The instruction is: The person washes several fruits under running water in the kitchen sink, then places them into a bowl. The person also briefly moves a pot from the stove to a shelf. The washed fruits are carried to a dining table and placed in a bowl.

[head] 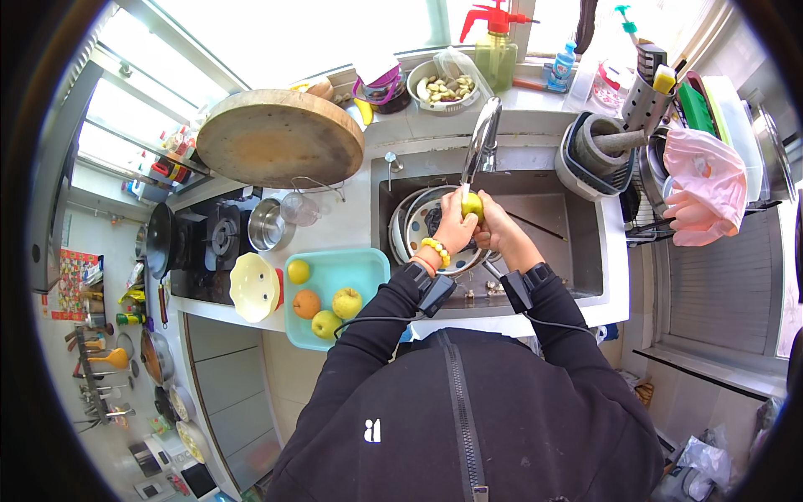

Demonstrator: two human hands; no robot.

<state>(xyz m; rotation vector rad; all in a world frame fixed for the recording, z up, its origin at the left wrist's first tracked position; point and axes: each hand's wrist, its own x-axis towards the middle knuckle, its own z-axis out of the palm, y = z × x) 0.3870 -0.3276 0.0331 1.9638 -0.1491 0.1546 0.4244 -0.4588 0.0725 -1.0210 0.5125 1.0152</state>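
Observation:
Between my two hands is a green apple [472,208], held beneath the spout of the chrome faucet [484,135]. My left hand [455,219] grips its left side, and a yellow bead bracelet circles that wrist. From the right, the fingers of my right hand [499,224] close around the fruit. A thin stream of water appears to run from the spout onto it. Below the hands, inside the dark sink [583,251], sit a white dotted colander [417,219] and a pan, partly hidden. Left of the sink, a light-blue tray [376,270] holds several apples and an orange-brown round fruit [307,304].
A cream scalloped bowl [254,288] stands left of the tray, near a steel pot [266,223]. A round wooden chopping board [279,141] leans behind. At the sink's right corner rests a stone mortar [602,147]; pink rubber gloves [706,188] hang over the dish rack.

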